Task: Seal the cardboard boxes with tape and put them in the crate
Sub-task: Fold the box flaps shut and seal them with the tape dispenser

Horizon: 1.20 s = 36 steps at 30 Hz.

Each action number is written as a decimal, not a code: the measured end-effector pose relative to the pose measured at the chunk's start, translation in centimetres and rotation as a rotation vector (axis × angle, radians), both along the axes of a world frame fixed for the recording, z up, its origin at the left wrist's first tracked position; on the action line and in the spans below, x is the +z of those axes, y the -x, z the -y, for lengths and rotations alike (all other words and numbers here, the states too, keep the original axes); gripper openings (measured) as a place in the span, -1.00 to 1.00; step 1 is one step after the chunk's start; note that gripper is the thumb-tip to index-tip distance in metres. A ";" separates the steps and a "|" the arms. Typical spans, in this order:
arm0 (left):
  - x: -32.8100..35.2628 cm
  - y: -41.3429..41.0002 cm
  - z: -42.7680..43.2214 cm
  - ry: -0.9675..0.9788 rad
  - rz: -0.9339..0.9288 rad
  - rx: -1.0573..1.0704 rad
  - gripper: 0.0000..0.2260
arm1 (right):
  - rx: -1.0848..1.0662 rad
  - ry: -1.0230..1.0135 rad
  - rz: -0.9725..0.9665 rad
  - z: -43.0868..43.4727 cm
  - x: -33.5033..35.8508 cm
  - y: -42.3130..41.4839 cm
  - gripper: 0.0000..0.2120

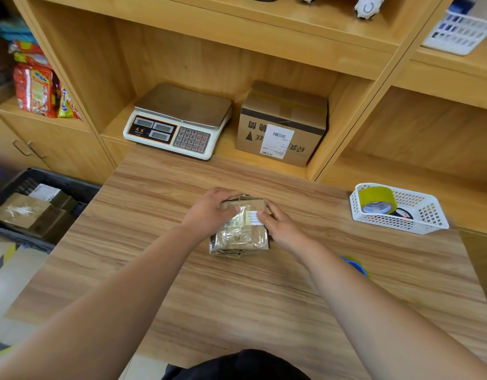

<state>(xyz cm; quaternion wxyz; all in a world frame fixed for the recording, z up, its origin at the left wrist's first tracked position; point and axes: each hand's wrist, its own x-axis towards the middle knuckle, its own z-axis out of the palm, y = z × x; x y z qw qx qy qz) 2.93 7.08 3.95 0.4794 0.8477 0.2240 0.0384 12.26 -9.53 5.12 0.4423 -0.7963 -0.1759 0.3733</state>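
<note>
Backdrop: light wooden shelving unit [264,58] runs behind your work area, w/ snack packs off to the left.
Surface: wood-grain table [236,297] right in front of you.
Crate: dark plastic crate [58,176] sits low, left of the table; sealed brown boxes [20,212] already lie inside, so part of the job looks done.
Shelf box: big brown cardboard box w/ white barcode label [283,122] waits in the cubby beside the white electronic scale [179,119]; can't tell if it's taped yet.
Basket: white plastic mesh basket [428,223] at table's right edge, yellow-green tape roll [378,200] standing in it.
Current box: small brown cardboard box wrapped in shiny clear tape [239,234], mid-table, near its far edge.
Left hand [209,212]: curled over the small box's far-left corner, gripping it.
Right hand [283,229]: clasps the right side, thumb on top by the small label.
Spare tape: blue roll [356,266] peeks from behind your right forearm.
Progress: this box looks sealed; prob. next is carrying it to the crate, well apart at left.
</note>
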 end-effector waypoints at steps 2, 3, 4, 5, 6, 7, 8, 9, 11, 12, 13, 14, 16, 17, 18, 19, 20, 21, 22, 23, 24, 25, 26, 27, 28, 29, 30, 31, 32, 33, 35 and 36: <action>0.1 -0.2 -0.2 -0.053 -0.034 -0.026 -0.65 | 0.007 -0.001 0.000 0.1 0.1 0.1 -0.53; 0.4 -0.2 -0.2 -0.086 -0.053 -0.048 -0.64 | 0.010 -0.001 -0.001 0.1 0.0 0.0 -0.54; 0.6 -0.1 -0.3 -0.125 -0.072 -0.071 -0.63 | 0.012 -0.002 0.003 0.1 0.0 -0.1 -0.53; 0.8 -0.1 -0.4 -0.163 -0.085 -0.094 -0.63 | 0.012 0.000 0.008 0.1 -0.2 -0.1 -0.52; 0.9 -0.2 -0.6 -0.189 -0.098 -0.110 -0.65 | 0.011 -0.006 0.013 0.0 -0.1 -0.1 -0.52; 0.9 -0.2 -0.7 -0.196 -0.116 -0.112 -0.68 | 0.002 -0.018 0.011 -0.1 -0.2 -0.1 -0.53; 0.9 -0.1 -0.7 -0.188 -0.133 -0.097 -0.71 | -0.012 -0.025 0.002 -0.2 -0.1 0.0 -0.54; 0.7 -0.1 -0.8 -0.167 -0.144 -0.068 -0.74 | -0.025 -0.032 0.001 -0.3 0.0 0.1 -0.58; 0.2 0.2 -1.0 -0.088 -0.146 0.018 -0.79 | -0.050 -0.015 0.002 -0.3 0.0 0.4 -0.64; -0.1 0.5 -1.1 -0.035 -0.142 0.074 -0.81 | -0.060 -0.013 -0.012 -0.3 -0.1 0.5 -0.64; -0.4 0.8 -1.4 0.028 -0.133 0.137 -0.82 | -0.071 -0.013 -0.033 -0.2 -0.4 0.6 -0.62; -0.9 1.1 -1.9 0.095 -0.119 0.197 -0.84 | -0.087 -0.013 -0.053 -0.1 -0.7 0.6 -0.61; -1.8 1.7 -2.7 0.211 -0.083 0.287 -0.88 | -0.119 -0.011 -0.049 0.2 -1.4 0.7 -0.60; -2.1 1.9 -3.0 0.257 -0.068 0.325 -0.88 | -0.137 -0.010 -0.041 0.3 -1.7 0.7 -0.61; -2.2 2.2 -3.2 0.303 -0.051 0.369 -0.87 | -0.151 -0.003 -0.035 0.3 -2.1 0.8 -0.62; -2.4 2.3 -3.4 0.350 -0.031 0.419 -0.85 | -0.162 0.004 -0.024 0.4 -2.5 0.8 -0.65; -2.4 2.4 -3.4 0.396 -0.010 0.461 -0.83 | -0.160 0.018 0.000 0.5 -2.9 0.7 -0.68; -2.5 2.3 -3.4 0.433 0.002 0.494 -0.81 | -0.143 0.030 0.034 0.6 -3.2 0.7 -0.69; -2.5 2.4 -3.4 0.461 0.005 0.521 -0.81 | -0.118 0.044 0.069 0.7 -3.5 0.7 -0.69; -2.7 2.4 -3.2 0.482 -0.002 0.545 -0.81 | -0.093 0.052 0.088 0.7 -3.7 0.8 -0.67; -2.9 2.5 -3.0 0.502 -0.016 0.571 -0.81 | -0.069 0.055 0.094 0.8 -3.7 0.9 -0.62; -3.2 2.7 -2.8 0.526 -0.031 0.590 -0.81 | -0.049 0.055 0.096 0.9 -3.9 1.1 -0.57; -3.5 2.8 -2.6 0.552 -0.047 0.606 -0.80 | -0.020 0.052 0.110 1.1 -3.9 1.3 -0.51; -3.8 2.9 -2.4 0.576 -0.068 0.618 -0.80 | 0.012 0.057 0.139 1.2 -4.0 1.5 -0.43; -4.0 3.0 -2.2 0.607 -0.085 0.632 -0.80 | 0.056 0.080 0.185 1.4 -4.2 1.7 -0.34; -4.3 3.2 -1.9 0.641 -0.096 0.653 -0.81 | 0.117 0.129 0.250 1.6 -4.1 1.9 -0.23; -4.4 3.3 -1.6 0.678 -0.108 0.673 -0.83 | 0.187 0.198 0.323 1.8 -3.9 2.1 -0.15; -4.7 3.6 -1.3 0.711 -0.127 0.690 -0.84 | 0.254 0.259 0.404 2.0 -3.9 2.3 -0.09; -5.1 4.0 -1.0 0.740 -0.152 0.704 -0.84 | 0.306 0.306 0.472 2.2 -3.8 2.5 -0.05; -5.5 4.3 -0.7 0.763 -0.179 0.714 -0.83 | 0.345 0.341 0.521 2.4 -3.9 2.7 -0.03; -6.4 5.1 0.1 0.795 -0.230 0.717 -0.82 | 0.397 0.384 0.580 2.7 -4.2 3.0 0.00; -6.9 5.4 0.3 0.793 -0.261 0.710 -0.82 | 0.418 0.399 0.598 2.8 -4.4 3.1 0.00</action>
